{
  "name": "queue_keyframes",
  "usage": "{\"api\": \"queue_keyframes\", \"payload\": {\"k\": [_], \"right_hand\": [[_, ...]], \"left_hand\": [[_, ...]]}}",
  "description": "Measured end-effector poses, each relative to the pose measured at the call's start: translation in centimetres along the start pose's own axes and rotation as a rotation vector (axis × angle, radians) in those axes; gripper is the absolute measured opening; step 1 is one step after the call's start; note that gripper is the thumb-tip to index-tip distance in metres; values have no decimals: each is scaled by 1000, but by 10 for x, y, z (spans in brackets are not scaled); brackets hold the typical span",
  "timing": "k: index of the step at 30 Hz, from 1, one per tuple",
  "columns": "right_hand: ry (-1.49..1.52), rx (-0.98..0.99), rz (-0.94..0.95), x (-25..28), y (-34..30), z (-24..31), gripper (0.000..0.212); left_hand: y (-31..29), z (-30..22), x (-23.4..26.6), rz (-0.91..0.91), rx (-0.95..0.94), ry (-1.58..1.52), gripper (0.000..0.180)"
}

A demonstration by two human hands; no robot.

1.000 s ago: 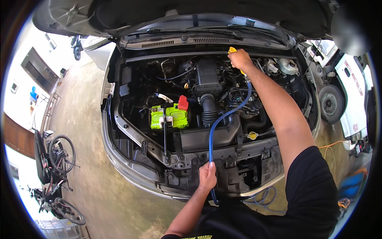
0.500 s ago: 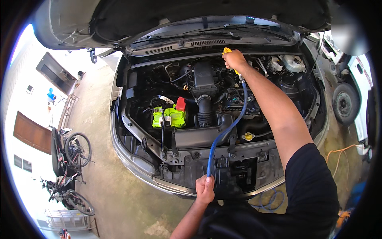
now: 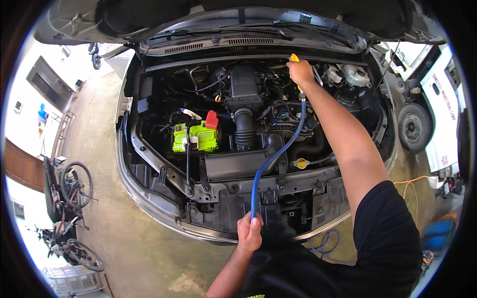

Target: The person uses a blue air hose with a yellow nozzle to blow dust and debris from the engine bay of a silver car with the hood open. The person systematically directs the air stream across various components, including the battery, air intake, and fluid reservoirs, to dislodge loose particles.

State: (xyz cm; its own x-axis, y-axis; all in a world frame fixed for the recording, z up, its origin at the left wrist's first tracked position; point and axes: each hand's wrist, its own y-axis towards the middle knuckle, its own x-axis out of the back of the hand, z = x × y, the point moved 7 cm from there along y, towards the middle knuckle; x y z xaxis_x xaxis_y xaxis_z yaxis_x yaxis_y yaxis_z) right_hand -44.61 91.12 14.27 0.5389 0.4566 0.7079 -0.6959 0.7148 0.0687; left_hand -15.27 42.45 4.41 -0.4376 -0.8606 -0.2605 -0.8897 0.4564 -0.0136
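Stretched out over the far right part of the engine bay, my right hand (image 3: 301,74) is closed around a yellow air blow gun (image 3: 294,58). Most of the gun is hidden by my fingers. A blue air hose (image 3: 271,161) joins it at a metal fitting and curves down toward me. My left hand (image 3: 249,232) grips this hose in front of the car's front edge. Beneath the hose lie the black air intake duct (image 3: 236,166) and, right of it, a yellow radiator cap (image 3: 300,163). The black engine cover (image 3: 243,82) is left of the blow gun.
A lime-green battery (image 3: 196,138) with a red terminal cover (image 3: 212,120) sits at the bay's left. The raised hood (image 3: 238,9) hangs overhead. More blue hose (image 3: 325,243) is coiled on the floor. Bicycles (image 3: 74,198) stand left; a white vehicle (image 3: 442,109) is at right.
The view has shifted, so the car appears farther left. My right hand with the blow gun has moved slightly right over the engine bay. Both hands keep their grips.
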Motion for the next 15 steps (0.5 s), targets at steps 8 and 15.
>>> {"api": "queue_keyframes", "payload": {"k": [8, 15], "right_hand": [[-104, 26, -129, 15, -21, 12, 46], [-164, -109, -129, 25, -46, 17, 47]], "left_hand": [[13, 6, -3, 57, 36, -8, 45], [14, 7, 3, 111, 163, -66, 37]]}}
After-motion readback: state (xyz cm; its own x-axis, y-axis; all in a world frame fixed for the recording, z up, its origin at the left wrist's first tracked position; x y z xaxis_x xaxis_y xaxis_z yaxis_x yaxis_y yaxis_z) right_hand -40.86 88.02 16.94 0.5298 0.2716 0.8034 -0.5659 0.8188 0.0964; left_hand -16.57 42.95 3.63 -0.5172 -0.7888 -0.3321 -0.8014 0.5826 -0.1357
